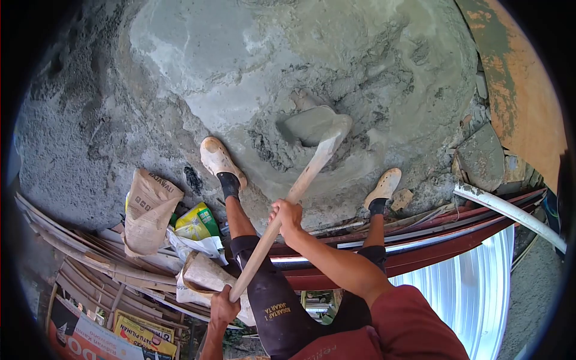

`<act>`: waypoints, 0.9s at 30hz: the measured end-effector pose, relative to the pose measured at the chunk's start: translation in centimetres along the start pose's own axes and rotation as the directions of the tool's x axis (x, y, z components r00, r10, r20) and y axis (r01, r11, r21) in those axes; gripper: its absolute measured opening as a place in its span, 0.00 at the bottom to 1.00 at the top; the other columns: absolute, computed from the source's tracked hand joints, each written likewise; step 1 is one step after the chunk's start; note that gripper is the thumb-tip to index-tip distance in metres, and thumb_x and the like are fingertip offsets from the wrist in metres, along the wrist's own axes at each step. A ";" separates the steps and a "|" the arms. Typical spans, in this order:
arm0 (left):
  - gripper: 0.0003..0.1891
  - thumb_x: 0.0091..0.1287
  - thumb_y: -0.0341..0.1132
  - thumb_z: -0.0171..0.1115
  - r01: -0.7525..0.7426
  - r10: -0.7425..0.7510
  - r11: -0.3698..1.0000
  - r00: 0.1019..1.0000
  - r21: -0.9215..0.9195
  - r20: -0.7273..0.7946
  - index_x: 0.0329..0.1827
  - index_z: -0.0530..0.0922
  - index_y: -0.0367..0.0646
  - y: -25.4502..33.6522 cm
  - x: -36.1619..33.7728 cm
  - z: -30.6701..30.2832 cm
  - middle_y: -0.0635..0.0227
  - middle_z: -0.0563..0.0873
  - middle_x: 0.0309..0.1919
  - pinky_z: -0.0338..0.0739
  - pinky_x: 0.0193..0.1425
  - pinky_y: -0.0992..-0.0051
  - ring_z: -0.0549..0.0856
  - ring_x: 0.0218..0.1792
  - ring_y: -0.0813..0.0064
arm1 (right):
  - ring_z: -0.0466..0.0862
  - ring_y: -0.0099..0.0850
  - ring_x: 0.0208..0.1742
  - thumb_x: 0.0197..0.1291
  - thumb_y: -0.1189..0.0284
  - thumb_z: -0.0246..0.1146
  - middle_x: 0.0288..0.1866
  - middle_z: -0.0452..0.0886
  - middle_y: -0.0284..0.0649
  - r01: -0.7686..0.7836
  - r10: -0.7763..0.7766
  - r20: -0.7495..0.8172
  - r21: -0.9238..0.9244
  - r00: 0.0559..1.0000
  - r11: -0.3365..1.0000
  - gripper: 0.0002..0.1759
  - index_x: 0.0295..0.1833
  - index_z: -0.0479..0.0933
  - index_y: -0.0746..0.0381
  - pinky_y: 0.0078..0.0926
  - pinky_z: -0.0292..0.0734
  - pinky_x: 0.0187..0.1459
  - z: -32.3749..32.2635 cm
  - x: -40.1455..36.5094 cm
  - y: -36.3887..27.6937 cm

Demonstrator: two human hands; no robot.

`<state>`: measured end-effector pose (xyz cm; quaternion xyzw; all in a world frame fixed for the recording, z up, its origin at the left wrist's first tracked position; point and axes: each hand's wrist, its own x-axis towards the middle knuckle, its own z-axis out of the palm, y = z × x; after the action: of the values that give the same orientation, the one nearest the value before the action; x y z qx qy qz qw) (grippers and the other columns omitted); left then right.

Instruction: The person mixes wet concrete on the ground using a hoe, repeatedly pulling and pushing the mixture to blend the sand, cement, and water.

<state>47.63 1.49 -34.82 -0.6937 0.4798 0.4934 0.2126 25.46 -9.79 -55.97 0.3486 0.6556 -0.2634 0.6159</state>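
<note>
Both my hands are wrapped round the wooden handle of a hoe (300, 185). My right hand (287, 218) grips it about midway, and my left hand (225, 307) holds it near the butt end, beside my thigh. The handle slants up and to the right from my left hand. At its far end the hoe's blade (307, 123) rests in wet grey mortar (360, 96), its edges smeared with the mix. Part of the blade is sunk or covered, so its lower edge is hidden. My feet, in pale clogs, stand apart on either side of the handle.
To the left lie a brown paper sack (150, 210) and a yellow-green bag (198, 223). Long boards and metal strips (420, 243) run behind my feet. At right are a white pipe (510, 211), an orange-brown sheet (522, 78) and corrugated metal (474, 294).
</note>
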 end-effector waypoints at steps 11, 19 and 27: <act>0.17 0.52 0.29 0.67 -0.492 0.507 0.845 0.862 -0.208 0.021 0.46 0.77 0.37 19.5 16.2 9.9 0.41 0.84 0.26 0.80 0.36 0.49 0.85 0.31 0.40 | 0.67 0.25 0.20 0.55 0.79 0.61 0.22 0.66 0.32 0.570 -0.571 0.077 0.038 0.817 0.821 0.09 0.28 0.67 0.60 0.28 0.69 0.23 -6.3 -0.1 -27.6; 0.14 0.61 0.27 0.60 -0.704 0.703 0.705 0.679 0.081 -0.213 0.49 0.72 0.41 58.3 31.9 14.3 0.51 0.87 0.38 0.83 0.45 0.58 0.89 0.42 0.52 | 0.80 0.34 0.21 0.65 0.68 0.61 0.27 0.76 0.44 0.850 -0.953 -0.008 -0.449 0.303 0.274 0.15 0.44 0.69 0.71 0.33 0.77 0.21 -10.3 1.8 -54.8; 0.19 0.55 0.27 0.68 -0.622 0.624 0.777 0.781 0.096 0.010 0.51 0.77 0.36 56.9 31.9 16.1 0.52 0.87 0.45 0.83 0.53 0.64 0.87 0.50 0.56 | 0.87 0.51 0.42 0.69 0.57 0.53 0.48 0.82 0.63 0.188 -0.939 0.018 -0.981 0.345 0.051 0.34 0.67 0.56 0.74 0.45 0.83 0.42 -13.6 8.6 -53.4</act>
<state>-8.26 -26.22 -59.79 -0.4908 0.7072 0.5049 0.0644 -24.74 -31.13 -67.54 -0.3020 0.9275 0.0272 0.2187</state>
